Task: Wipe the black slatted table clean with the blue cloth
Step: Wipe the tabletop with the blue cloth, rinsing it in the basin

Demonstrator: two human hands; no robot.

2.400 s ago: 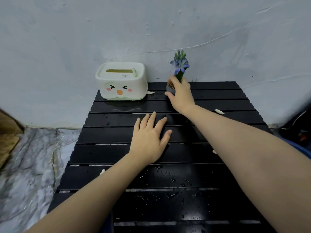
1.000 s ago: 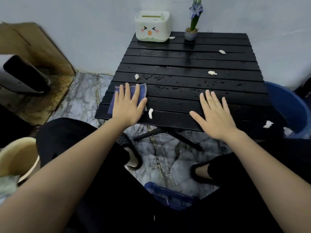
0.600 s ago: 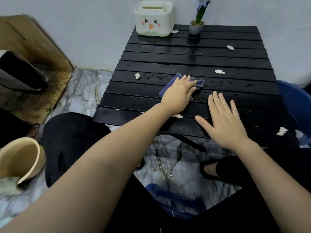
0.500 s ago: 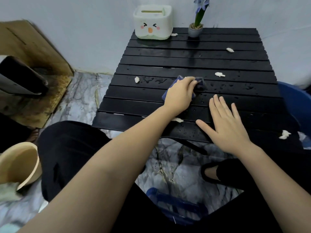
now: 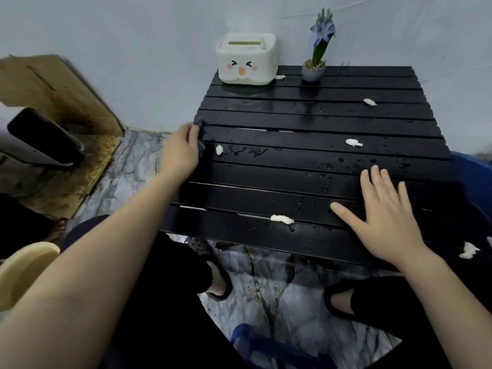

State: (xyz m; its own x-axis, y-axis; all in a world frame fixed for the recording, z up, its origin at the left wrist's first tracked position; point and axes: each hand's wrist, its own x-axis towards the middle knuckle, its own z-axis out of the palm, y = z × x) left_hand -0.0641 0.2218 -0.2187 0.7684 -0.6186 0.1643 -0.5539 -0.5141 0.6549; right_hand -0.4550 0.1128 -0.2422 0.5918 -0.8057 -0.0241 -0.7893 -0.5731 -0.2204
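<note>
The black slatted table (image 5: 314,121) is wet with droplets and carries several white scraps, such as one (image 5: 353,142) at mid right and one (image 5: 281,219) near the front edge. My left hand (image 5: 181,151) is at the table's left edge, closed around the bunched blue cloth (image 5: 200,129); only a dark sliver of the cloth shows past my fingers. A white scrap (image 5: 219,149) lies just right of that hand. My right hand (image 5: 383,217) rests flat, fingers spread, on the front right slats.
A white tissue box with a face (image 5: 246,58) and a small potted flower (image 5: 316,59) stand at the table's far edge against the wall. A blue tub (image 5: 476,177) sits to the right, a cream bucket (image 5: 21,270) at lower left, a blue basket (image 5: 266,347) between my feet.
My left hand has swept the cloth from the table's middle leftward to the left edge, bunching it. My right hand has stayed flat on the front right slats.
</note>
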